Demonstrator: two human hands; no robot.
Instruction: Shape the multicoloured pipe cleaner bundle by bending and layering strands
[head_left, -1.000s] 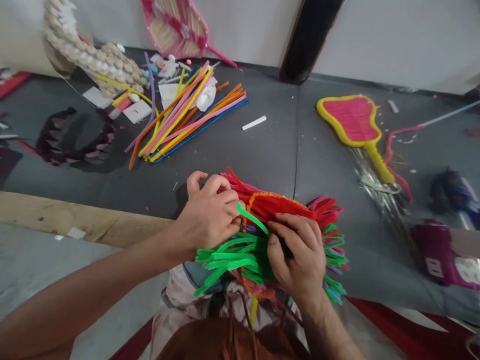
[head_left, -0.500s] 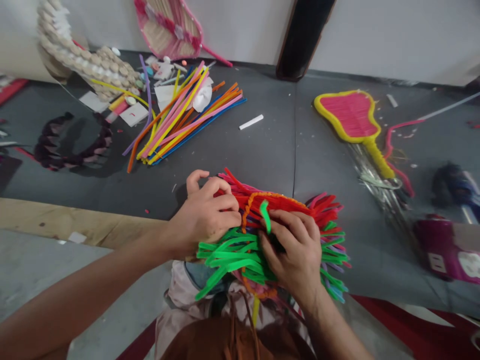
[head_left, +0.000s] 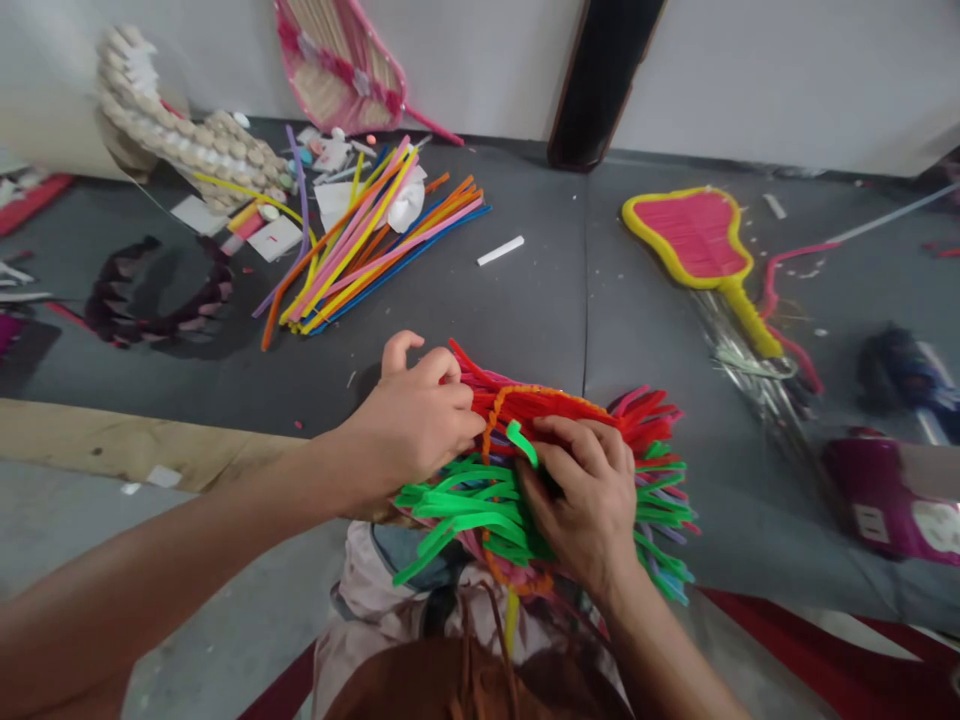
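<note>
Close to my body, at the table's front edge, lies a thick piece made of pipe cleaners, with red ones [head_left: 551, 406] at the back and green ones [head_left: 469, 518] in front. A twisted orange pipe cleaner [head_left: 491, 425] runs across and along it. My left hand [head_left: 420, 415] is closed over the left end, fingers curled onto the strands and fingertips partly hidden. With thumb and fingers bent together, my right hand [head_left: 589, 490] grips a green pipe cleaner [head_left: 523, 446], whose curled tip sticks out above the thumb.
Loose pipe cleaners [head_left: 367, 250] lie in a pile at the back left, beside a dark headband [head_left: 112, 310]. A pink and yellow paddle-shaped craft [head_left: 694, 235] rests at right, with a purple object [head_left: 870, 490] nearer me. A white stick [head_left: 500, 250] lies mid-table.
The green pipe cleaner's tip now leans further left and sits slightly lower. Both hands stay at the piece with only small finger shifts. The whole view has moved slightly.
</note>
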